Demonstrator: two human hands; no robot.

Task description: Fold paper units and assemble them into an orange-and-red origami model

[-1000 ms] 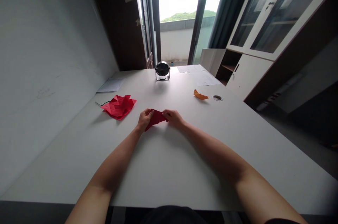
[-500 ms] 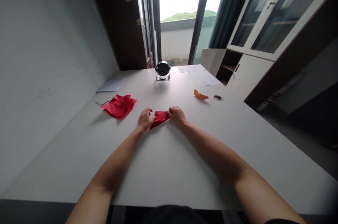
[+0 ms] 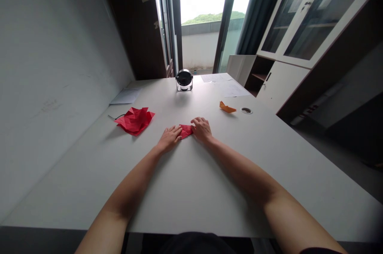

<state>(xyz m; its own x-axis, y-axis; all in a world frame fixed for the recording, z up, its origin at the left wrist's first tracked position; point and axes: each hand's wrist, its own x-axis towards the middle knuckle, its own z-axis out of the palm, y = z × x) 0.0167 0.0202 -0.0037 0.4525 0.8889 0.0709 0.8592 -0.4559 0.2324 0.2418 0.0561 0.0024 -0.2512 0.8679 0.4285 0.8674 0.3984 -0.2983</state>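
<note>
Between my hands a small piece of folded red paper [image 3: 186, 131] lies low on the table. My left hand [image 3: 170, 137] rests flat over its left end, fingers stretched out and covering that part. At the right end my right hand [image 3: 202, 129] has its thumb and curled fingers on the paper's edge; the exact grip is partly hidden. To the left sits a larger creased red paper [image 3: 135, 121], spread open. A folded orange paper boat [image 3: 227, 107] stands apart on the right.
The white table [image 3: 185, 190] carries a round black device on a silver stand [image 3: 184, 80] at the back. A thin black cable [image 3: 111, 117] sticks out by the larger red paper. White sheets [image 3: 236, 88] lie back right, near a cable hole [image 3: 246, 111].
My left hand has turned from pinching the paper's left corner to lying flat on it. The folded paper shows less and looks flatter. My right hand has shifted slightly, fingers more raised.
</note>
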